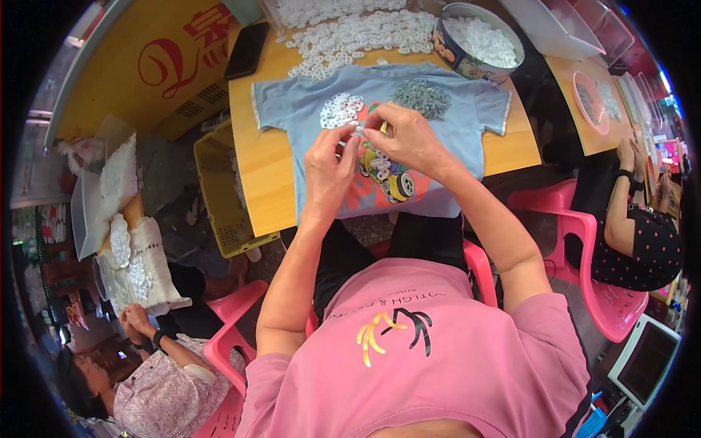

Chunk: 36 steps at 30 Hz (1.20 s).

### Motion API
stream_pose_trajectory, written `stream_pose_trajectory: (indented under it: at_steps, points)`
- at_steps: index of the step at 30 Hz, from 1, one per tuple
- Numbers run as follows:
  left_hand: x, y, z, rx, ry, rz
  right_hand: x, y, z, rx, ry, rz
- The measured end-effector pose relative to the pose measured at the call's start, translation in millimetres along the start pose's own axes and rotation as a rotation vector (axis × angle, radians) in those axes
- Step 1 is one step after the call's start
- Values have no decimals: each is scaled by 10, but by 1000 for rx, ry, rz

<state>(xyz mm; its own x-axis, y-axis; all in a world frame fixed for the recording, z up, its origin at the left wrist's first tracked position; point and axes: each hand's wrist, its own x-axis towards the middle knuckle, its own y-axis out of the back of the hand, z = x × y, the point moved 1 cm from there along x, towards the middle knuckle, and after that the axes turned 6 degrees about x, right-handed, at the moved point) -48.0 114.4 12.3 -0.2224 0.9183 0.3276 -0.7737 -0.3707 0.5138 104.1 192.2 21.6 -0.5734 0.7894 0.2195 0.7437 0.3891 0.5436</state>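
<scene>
My left hand (328, 162) and my right hand (410, 139) meet over the middle of a light blue T-shirt (456, 157) spread on the table. Both are closed, with fingertips pinched together around a small white plastic piece (358, 130), partly hidden by the fingers. Just beyond my left hand lies a small heap of white oval plastic pieces (341, 109) with holes. A pile of thin grey-green bits (423, 98), too small to name, sits beyond my right hand. A few white pieces (380, 162) rest on the shirt's printed car picture below my hands.
A large spread of white pieces (358, 38) covers the table's (257, 171) far side. Beside it stand a round tin (467, 67) of white pieces and a black phone (247, 51). A yellow crate (228, 208) is at left. Co-workers sit on pink chairs (584, 248) both sides.
</scene>
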Motion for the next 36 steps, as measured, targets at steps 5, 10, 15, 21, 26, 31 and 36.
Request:
stream_pose_trajectory:
  at_steps: [5,10,15,21,26,31,36]
  points:
    - [-138,72,13,-636,389,-146,-266,-174,21,718,-250,-55]
    - [-352,118,131,-871,495,-119,-480,-174,-262,1001,-429,-53]
    - [-478,214,159,-753,432,-109,-603,-301,-249,896,-308,14]
    - [-529,252,203,-616,351,-139,-654,-213,-301,749,-359,-36]
    - [-513,176,224,-605,364,-138,-675,-147,-359,633,-327,-11]
    - [-449,85,185,-669,338,-103,-661,-15,-200,385,-175,62]
    - [-368,108,138,-667,348,-42,-535,377,86,-111,-7,265]
